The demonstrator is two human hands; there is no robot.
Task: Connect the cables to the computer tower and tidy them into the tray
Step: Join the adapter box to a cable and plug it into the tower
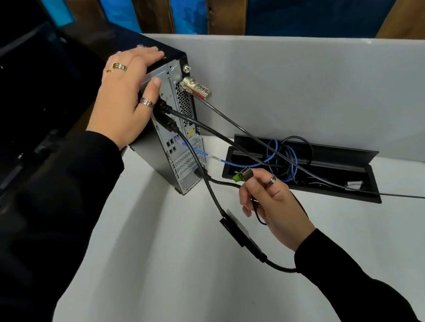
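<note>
Two hands work at a white surface (pixel 142 252) backed by a grey partition (pixel 301 80): left hand (pixel 127 91) lies flat-fingered atop one computer tower (pixel 178 148), centre-left; right hand (pixel 271 202) pinches one USB plug (pixel 246 175) beside one black cable tray (pixel 351 177), centre-right, holding coiled blue and black cables.

Both arms in long black sleeves, cuffs ending at the wrists. Left hand (pixel 125 96): gold-toned band ring on one finger, thin gold ring beside it, wide silver patterned ring on the thumb. Right hand (pixel 271 202): dark silver band ring on one finger. Nails short, unpainted.
</note>
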